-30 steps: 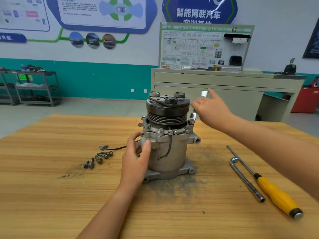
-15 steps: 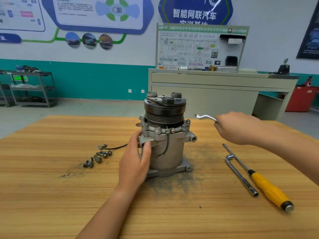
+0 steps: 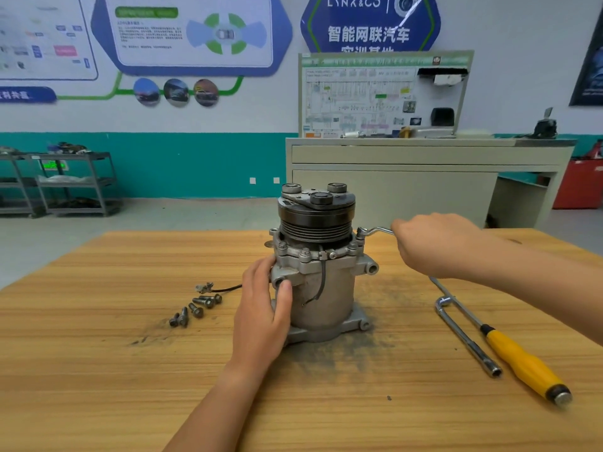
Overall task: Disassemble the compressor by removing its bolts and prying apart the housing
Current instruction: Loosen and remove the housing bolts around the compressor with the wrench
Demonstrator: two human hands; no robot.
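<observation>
A grey metal compressor (image 3: pixel 329 288) with a black pulley on top stands upright in the middle of the wooden table (image 3: pixel 98 370). My left hand (image 3: pixel 264 308) grips its left side, thumb across the housing. My right hand (image 3: pixel 434 246) holds a small bent silver wrench (image 3: pixel 373 231), whose end sits on a bolt at the right of the compressor's flange. Several loose bolts (image 3: pixel 195 309) lie on the table to the left.
A silver L-shaped socket wrench (image 3: pixel 463 337) and a yellow-handled screwdriver (image 3: pixel 518 357) lie on the table at the right. Dark grime marks the wood around the compressor. A beige cabinet (image 3: pixel 408 181) with a display board stands behind the table.
My right hand drew the wrench away to the right, then brought it back onto the flange bolt at the right. My left hand stayed on the housing.
</observation>
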